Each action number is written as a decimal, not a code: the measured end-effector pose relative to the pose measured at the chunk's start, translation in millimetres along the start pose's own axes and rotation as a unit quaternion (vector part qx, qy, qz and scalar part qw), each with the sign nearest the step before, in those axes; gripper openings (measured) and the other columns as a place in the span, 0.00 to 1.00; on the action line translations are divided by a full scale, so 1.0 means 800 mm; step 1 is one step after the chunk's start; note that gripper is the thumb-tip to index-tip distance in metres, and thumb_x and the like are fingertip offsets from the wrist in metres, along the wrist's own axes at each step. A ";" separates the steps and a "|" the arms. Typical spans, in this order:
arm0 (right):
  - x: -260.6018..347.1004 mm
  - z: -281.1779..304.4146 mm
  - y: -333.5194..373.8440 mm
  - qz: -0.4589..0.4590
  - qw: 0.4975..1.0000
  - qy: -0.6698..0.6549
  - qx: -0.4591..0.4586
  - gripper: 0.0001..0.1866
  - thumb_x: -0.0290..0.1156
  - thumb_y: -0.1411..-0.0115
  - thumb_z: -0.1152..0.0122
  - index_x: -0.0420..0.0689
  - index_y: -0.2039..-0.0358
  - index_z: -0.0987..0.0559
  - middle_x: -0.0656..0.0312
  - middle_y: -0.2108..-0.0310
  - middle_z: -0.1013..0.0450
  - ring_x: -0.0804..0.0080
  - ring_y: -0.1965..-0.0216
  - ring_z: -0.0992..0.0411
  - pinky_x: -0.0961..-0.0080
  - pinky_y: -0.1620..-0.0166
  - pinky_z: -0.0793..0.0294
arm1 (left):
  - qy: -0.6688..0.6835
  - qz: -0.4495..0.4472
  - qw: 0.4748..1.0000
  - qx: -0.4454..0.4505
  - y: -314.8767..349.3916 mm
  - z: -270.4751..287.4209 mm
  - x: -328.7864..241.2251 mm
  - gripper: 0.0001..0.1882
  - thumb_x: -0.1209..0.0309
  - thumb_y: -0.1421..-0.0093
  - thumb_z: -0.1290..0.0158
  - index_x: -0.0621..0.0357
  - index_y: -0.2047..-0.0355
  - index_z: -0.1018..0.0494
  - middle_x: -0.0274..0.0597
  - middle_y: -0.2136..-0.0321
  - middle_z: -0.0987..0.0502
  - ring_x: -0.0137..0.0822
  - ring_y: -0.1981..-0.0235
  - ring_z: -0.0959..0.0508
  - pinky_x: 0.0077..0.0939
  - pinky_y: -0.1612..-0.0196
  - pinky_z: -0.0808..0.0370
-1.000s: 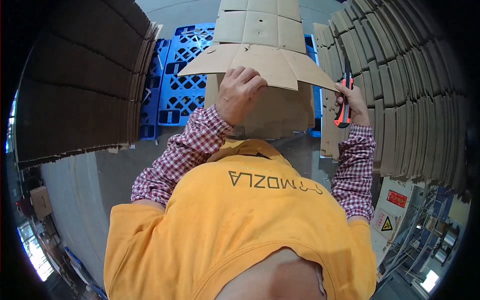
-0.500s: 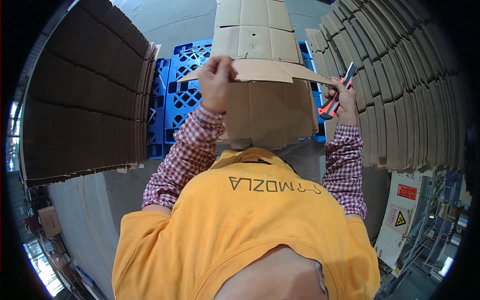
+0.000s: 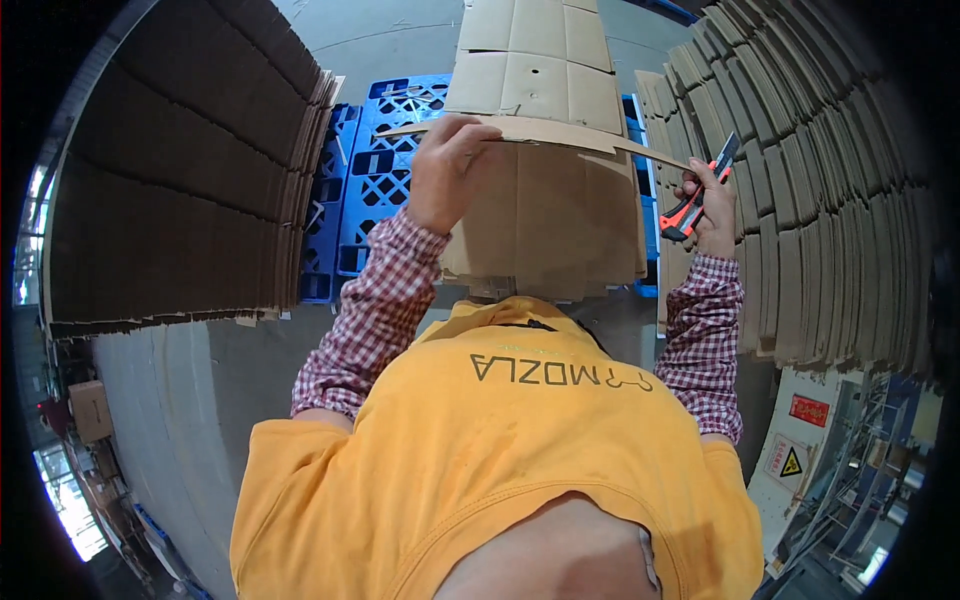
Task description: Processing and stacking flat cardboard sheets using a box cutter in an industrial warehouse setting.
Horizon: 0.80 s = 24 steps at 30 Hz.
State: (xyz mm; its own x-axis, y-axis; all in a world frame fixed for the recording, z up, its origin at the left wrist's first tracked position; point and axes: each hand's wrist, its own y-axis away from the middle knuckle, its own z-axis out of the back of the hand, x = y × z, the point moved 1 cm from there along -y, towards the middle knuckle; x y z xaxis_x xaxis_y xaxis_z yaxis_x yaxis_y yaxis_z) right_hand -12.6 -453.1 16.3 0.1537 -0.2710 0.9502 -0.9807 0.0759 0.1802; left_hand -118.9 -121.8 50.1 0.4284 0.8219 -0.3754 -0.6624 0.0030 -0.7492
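A thin, curved cardboard sheet (image 3: pixel 560 133) is held up nearly edge-on above a stack of flat cardboard. My left hand (image 3: pixel 450 175) is closed at its near edge, left of the middle, with the fingertips partly hidden. My right hand (image 3: pixel 712 210) grips a red and black utility knife (image 3: pixel 685 214), its blade out and pointing up and away. The thumb and fingers of that hand also meet the sheet's right end. Below the sheet lies the flattened cardboard stack (image 3: pixel 570 215), whose far panels (image 3: pixel 535 85) show creases and small holes.
Blue plastic pallets (image 3: pixel 385 185) with lattice tops lie under and left of the stack. Tall stacks of flattened cardboard stand on the left (image 3: pixel 170 190) and right (image 3: pixel 800 190). A white cabinet (image 3: pixel 790 440) with warning labels is at the lower right.
The sheet has tilted to a narrower, more edge-on band. My left hand has turned and moved slightly right along its edge. The whole view has shifted a little; the right hand keeps the knife.
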 end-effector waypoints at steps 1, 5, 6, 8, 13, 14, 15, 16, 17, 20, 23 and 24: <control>0.001 -0.002 0.001 0.004 1.000 0.006 -0.005 0.04 0.27 0.45 0.44 0.41 0.74 0.27 0.66 0.84 0.35 0.80 0.84 0.35 0.77 0.78 0.27 | 0.024 0.009 1.000 0.016 -0.001 -0.003 0.006 0.07 0.76 0.52 0.43 0.58 0.71 0.26 0.40 0.73 0.26 0.39 0.71 0.25 0.27 0.68 0.28; 0.005 -0.004 0.003 0.012 1.000 0.025 -0.013 0.04 0.26 0.45 0.44 0.41 0.75 0.28 0.66 0.84 0.35 0.80 0.84 0.35 0.77 0.79 0.27 | 0.054 0.016 0.994 0.097 -0.021 0.005 0.010 0.03 0.76 0.51 0.44 0.60 0.73 0.25 0.40 0.75 0.26 0.37 0.75 0.25 0.26 0.72 0.28; 0.005 -0.003 0.003 0.012 1.000 0.023 -0.016 0.04 0.26 0.45 0.44 0.41 0.75 0.28 0.66 0.84 0.35 0.80 0.84 0.35 0.77 0.79 0.27 | 0.041 0.016 0.987 0.151 -0.028 0.009 0.007 0.03 0.76 0.50 0.44 0.60 0.74 0.25 0.41 0.77 0.26 0.36 0.77 0.25 0.25 0.73 0.28; 0.005 -0.001 -0.002 0.022 0.999 0.030 -0.021 0.04 0.26 0.45 0.44 0.42 0.75 0.29 0.66 0.84 0.34 0.80 0.84 0.35 0.77 0.79 0.27 | 0.031 -0.006 0.983 0.180 -0.042 0.011 0.006 0.02 0.75 0.50 0.44 0.61 0.75 0.25 0.41 0.78 0.26 0.36 0.78 0.25 0.24 0.74 0.29; 0.002 0.002 -0.003 0.020 0.999 0.014 -0.035 0.04 0.25 0.46 0.44 0.42 0.74 0.29 0.65 0.83 0.33 0.80 0.85 0.34 0.76 0.80 0.26 | 0.078 0.005 0.948 0.307 -0.070 0.009 0.012 0.03 0.77 0.50 0.45 0.64 0.75 0.25 0.43 0.80 0.24 0.32 0.80 0.25 0.22 0.75 0.28; 0.000 0.006 -0.006 0.020 0.999 0.012 -0.040 0.04 0.25 0.46 0.44 0.42 0.74 0.29 0.65 0.83 0.33 0.80 0.85 0.34 0.76 0.80 0.26 | 0.079 0.001 0.947 0.311 -0.077 0.006 0.014 0.03 0.77 0.50 0.45 0.64 0.75 0.25 0.43 0.80 0.24 0.32 0.80 0.25 0.22 0.75 0.28; -0.003 0.009 -0.008 0.020 0.999 0.016 -0.045 0.03 0.25 0.46 0.44 0.42 0.74 0.29 0.65 0.83 0.33 0.80 0.85 0.34 0.77 0.80 0.26 | 0.112 0.046 0.925 0.361 -0.084 0.003 0.015 0.03 0.77 0.50 0.45 0.65 0.75 0.25 0.43 0.80 0.24 0.31 0.79 0.24 0.22 0.75 0.28; -0.005 0.014 -0.009 0.020 0.998 0.021 -0.049 0.03 0.25 0.47 0.44 0.41 0.73 0.28 0.64 0.83 0.33 0.80 0.85 0.34 0.77 0.80 0.26 | 0.144 0.092 0.897 0.408 -0.090 0.000 0.017 0.03 0.78 0.49 0.46 0.66 0.75 0.25 0.43 0.80 0.24 0.31 0.79 0.24 0.22 0.74 0.28; -0.007 0.018 -0.008 0.026 0.998 0.015 -0.048 0.03 0.25 0.47 0.44 0.39 0.73 0.27 0.64 0.84 0.33 0.80 0.85 0.34 0.77 0.80 0.26 | 0.128 0.105 0.883 0.440 -0.098 -0.001 0.020 0.04 0.78 0.49 0.46 0.67 0.74 0.26 0.43 0.80 0.24 0.31 0.79 0.24 0.22 0.73 0.27; -0.019 0.028 -0.012 0.013 0.998 0.021 -0.063 0.04 0.25 0.47 0.44 0.39 0.73 0.27 0.65 0.84 0.33 0.80 0.85 0.34 0.77 0.79 0.25 | 0.079 0.016 0.917 0.390 -0.104 -0.007 0.012 0.07 0.72 0.50 0.46 0.64 0.76 0.26 0.40 0.84 0.25 0.39 0.80 0.24 0.28 0.73 0.28; -0.020 0.034 -0.016 0.015 0.997 0.006 -0.075 0.03 0.25 0.47 0.44 0.40 0.74 0.28 0.65 0.85 0.33 0.80 0.85 0.34 0.78 0.80 0.26 | 0.085 -0.023 0.915 0.394 -0.092 -0.008 0.019 0.08 0.71 0.50 0.46 0.62 0.71 0.26 0.41 0.76 0.24 0.41 0.75 0.24 0.30 0.71 0.28; -0.018 0.035 -0.017 0.020 0.997 -0.008 -0.072 0.03 0.25 0.47 0.44 0.40 0.75 0.28 0.65 0.85 0.33 0.80 0.85 0.34 0.78 0.80 0.26 | 0.115 -0.065 0.919 0.370 -0.083 -0.010 0.016 0.08 0.71 0.50 0.45 0.61 0.70 0.27 0.42 0.73 0.25 0.42 0.73 0.24 0.32 0.70 0.28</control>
State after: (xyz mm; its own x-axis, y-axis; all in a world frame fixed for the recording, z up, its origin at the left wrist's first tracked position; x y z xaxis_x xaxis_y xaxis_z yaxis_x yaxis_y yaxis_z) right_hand -5.1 -477.5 -6.7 0.1125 -0.2801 0.9533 -0.9581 0.2237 0.1788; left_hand -64.3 -116.1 90.5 0.5952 0.6454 -0.4787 -0.7971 0.5494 -0.2505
